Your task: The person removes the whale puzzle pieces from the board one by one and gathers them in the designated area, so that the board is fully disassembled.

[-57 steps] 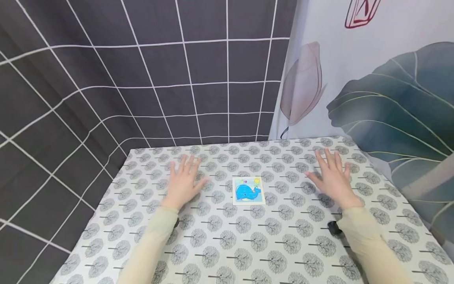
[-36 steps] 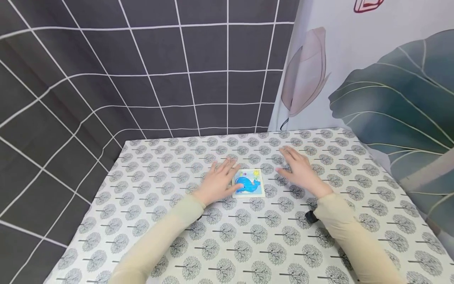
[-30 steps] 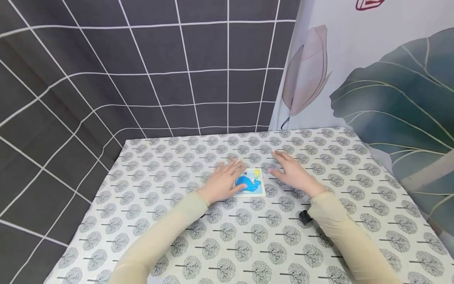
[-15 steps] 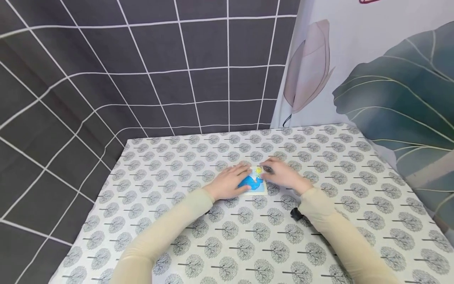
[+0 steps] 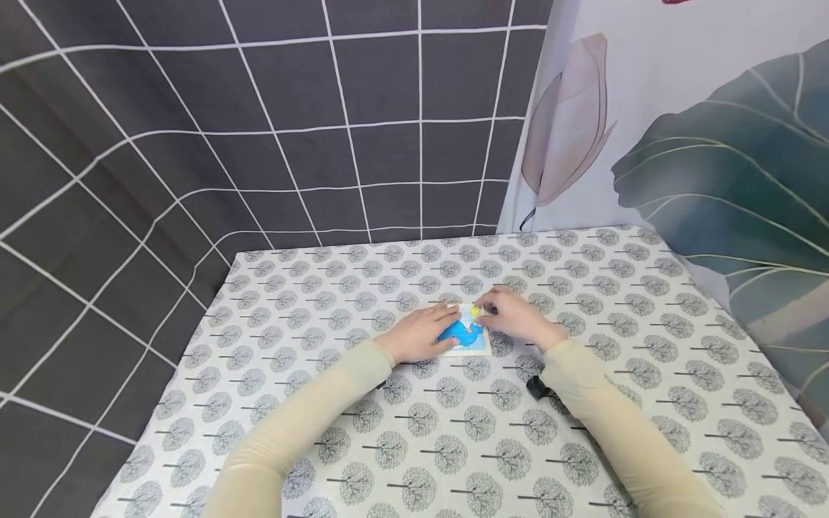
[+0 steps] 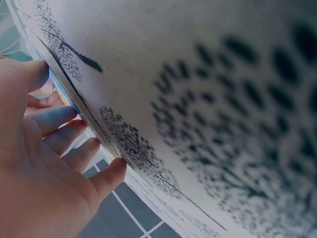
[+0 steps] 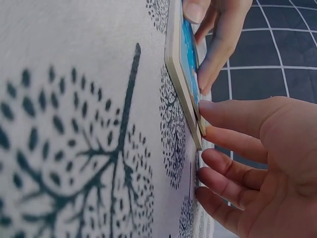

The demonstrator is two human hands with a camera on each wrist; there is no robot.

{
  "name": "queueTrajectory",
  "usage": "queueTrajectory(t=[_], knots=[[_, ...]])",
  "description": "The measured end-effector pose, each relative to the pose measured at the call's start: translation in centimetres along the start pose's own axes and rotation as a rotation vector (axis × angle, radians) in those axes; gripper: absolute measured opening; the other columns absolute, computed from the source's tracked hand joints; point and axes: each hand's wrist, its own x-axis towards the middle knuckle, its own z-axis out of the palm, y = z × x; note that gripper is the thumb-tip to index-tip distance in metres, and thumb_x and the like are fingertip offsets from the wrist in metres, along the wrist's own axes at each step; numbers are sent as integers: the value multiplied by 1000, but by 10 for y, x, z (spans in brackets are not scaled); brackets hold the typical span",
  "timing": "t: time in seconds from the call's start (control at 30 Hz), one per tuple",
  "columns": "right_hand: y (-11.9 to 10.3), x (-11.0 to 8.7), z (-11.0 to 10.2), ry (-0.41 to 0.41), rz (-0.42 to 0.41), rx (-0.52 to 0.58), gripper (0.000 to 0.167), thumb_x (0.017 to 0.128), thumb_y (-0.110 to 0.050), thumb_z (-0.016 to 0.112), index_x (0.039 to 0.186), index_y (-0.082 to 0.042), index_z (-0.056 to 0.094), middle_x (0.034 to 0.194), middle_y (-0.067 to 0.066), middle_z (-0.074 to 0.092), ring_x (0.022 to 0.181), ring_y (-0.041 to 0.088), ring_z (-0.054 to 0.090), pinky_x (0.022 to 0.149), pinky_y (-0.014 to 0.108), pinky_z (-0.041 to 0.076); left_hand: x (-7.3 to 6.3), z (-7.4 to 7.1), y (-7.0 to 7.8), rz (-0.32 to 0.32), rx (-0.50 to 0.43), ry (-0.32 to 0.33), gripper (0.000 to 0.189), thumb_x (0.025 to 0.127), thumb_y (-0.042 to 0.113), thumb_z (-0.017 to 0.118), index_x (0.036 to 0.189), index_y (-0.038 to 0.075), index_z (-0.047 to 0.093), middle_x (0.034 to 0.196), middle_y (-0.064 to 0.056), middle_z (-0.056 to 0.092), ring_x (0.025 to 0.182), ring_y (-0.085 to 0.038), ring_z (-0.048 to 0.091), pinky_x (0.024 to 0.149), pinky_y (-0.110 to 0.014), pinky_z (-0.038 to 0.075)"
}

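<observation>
A small square whale puzzle (image 5: 461, 334) with a pale wooden border lies on the patterned tablecloth (image 5: 447, 424). My left hand (image 5: 417, 334) rests over its left side, fingers fairly straight; the left wrist view shows the fingertips along the puzzle's edge (image 6: 81, 109). From the right, my right hand (image 5: 514, 316) reaches the upper right corner by the yellow sun. There its thumb and index finger pinch a thin puzzle piece (image 7: 201, 124), which stands slightly raised off the base (image 7: 181, 84) in the right wrist view. The puzzle's left part is hidden under my left hand.
A dark curtain with a white grid (image 5: 382, 93) hangs behind and left of the table. A pale curtain with leaf and flower prints (image 5: 732, 165) hangs at the right. A black wrist device (image 5: 536, 387) shows below my right sleeve.
Both hands have come inward from either side to the puzzle. The left hand has settled over its left side, and the right thumb and finger have closed at the sun corner.
</observation>
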Motion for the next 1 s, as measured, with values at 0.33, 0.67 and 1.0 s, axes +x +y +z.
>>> queueTrajectory(t=[0.33, 0.67, 1.0], knots=[[-5, 8, -6, -60, 62, 49, 37, 85, -14, 78, 114, 6, 67, 108, 17, 65, 101, 33, 61, 94, 49, 52, 3, 3, 1, 1, -18, 5, 66, 106, 47, 44, 157, 6, 34, 163, -9, 29, 151, -30, 24, 123, -42, 21], [-3, 21, -14, -175, 126, 80, 42, 83, -15, 80, 116, 6, 66, 105, 14, 66, 97, 28, 61, 94, 46, 52, 4, 3, -1, -6, -13, -5, 68, 105, 49, 44, 157, 7, 32, 164, -8, 28, 151, -29, 24, 123, -42, 20], [-6, 21, -15, -176, 129, 90, 40, 82, -13, 79, 113, 7, 65, 100, 12, 66, 91, 25, 60, 90, 43, 53, 5, 5, -2, -8, -3, 1, 68, 105, 49, 44, 157, 7, 33, 164, -7, 29, 151, -27, 24, 123, -41, 20]])
